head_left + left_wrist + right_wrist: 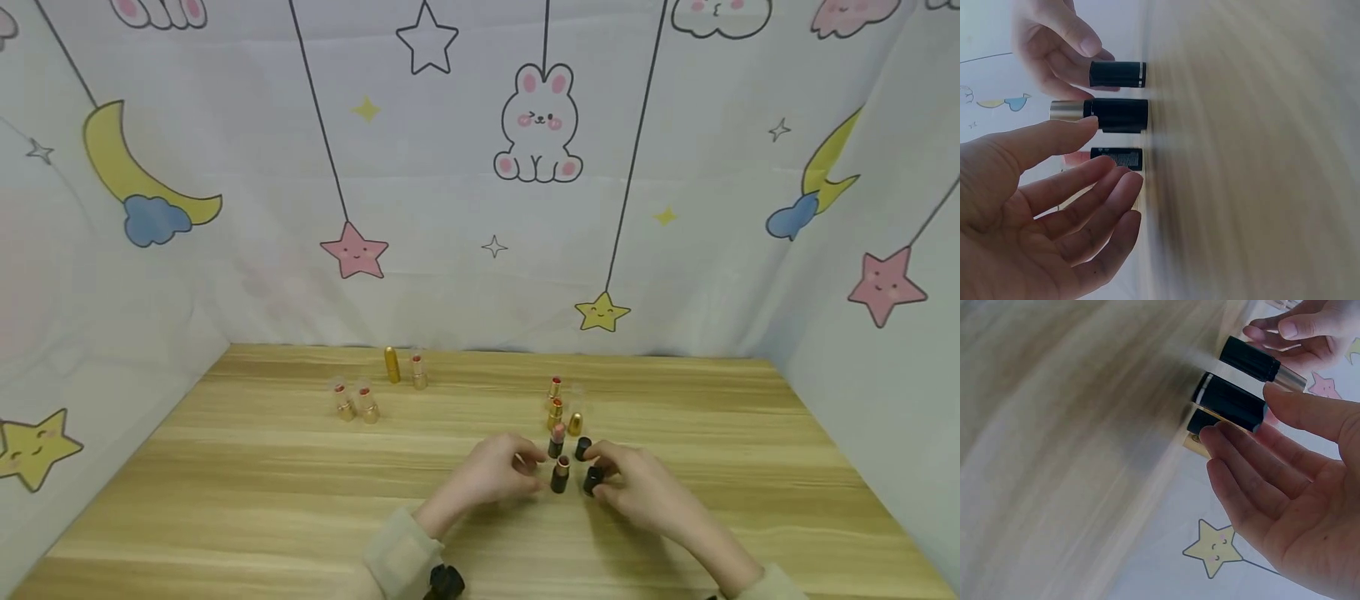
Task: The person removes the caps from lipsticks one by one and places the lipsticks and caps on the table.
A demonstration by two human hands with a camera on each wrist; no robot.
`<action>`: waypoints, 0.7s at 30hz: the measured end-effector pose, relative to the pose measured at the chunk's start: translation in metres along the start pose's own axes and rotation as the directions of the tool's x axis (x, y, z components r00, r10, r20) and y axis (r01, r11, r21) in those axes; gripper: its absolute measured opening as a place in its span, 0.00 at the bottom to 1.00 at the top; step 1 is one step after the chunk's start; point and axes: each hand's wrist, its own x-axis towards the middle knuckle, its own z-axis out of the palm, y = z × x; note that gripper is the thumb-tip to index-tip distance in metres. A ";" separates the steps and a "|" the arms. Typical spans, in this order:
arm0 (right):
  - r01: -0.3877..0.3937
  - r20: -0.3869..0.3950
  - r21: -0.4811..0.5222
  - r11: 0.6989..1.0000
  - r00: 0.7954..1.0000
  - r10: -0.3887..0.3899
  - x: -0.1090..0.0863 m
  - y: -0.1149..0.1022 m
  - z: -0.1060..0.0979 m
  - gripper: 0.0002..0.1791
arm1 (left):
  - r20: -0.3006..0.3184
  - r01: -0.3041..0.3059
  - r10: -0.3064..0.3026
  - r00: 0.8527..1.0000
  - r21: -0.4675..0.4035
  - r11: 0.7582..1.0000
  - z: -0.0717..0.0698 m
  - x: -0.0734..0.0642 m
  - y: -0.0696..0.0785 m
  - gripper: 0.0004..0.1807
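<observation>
On the wooden table, a black-based lipstick (559,475) stands uncapped between my hands, its gold collar showing in the left wrist view. Beside it is an upright black cap (592,481), with another black cap (583,449) farther back. A pink lipstick (557,442) in a black base stands behind the front one. My left hand (501,468) is just left of the lipsticks, fingers loosely bent around nothing. The right hand (637,487) is at the right of the caps, thumb and fingers spread about the nearer cap (1230,402); whether they touch it is hard to tell.
Behind the black lipsticks stand red lipsticks in gold bases (555,415) and a gold lipstick piece (575,424). At the back left are clear-capped lipsticks (367,406) and a gold tube (392,365). A patterned curtain (450,308) borders the table.
</observation>
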 end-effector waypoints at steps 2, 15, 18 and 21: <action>-0.017 -0.009 -0.009 1.000 1.000 0.017 -0.001 -0.003 -0.003 0.19 | -0.008 0.012 -0.012 1.000 0.001 1.000 -0.003 -0.002 -0.003 0.17; 0.047 -0.134 0.025 0.999 0.990 -0.043 0.003 -0.034 -0.049 0.16 | -0.153 0.069 -0.076 0.985 -0.048 0.996 -0.028 -0.011 -0.027 0.16; 0.076 -0.185 0.056 0.996 0.981 -0.064 0.008 -0.044 -0.053 0.15 | -0.198 0.111 -0.123 0.972 -0.075 0.991 -0.035 -0.011 -0.035 0.17; 0.080 -0.216 0.090 0.993 0.975 -0.059 0.015 -0.055 -0.055 0.15 | -0.253 0.153 -0.172 0.952 -0.094 0.984 -0.042 -0.011 -0.043 0.18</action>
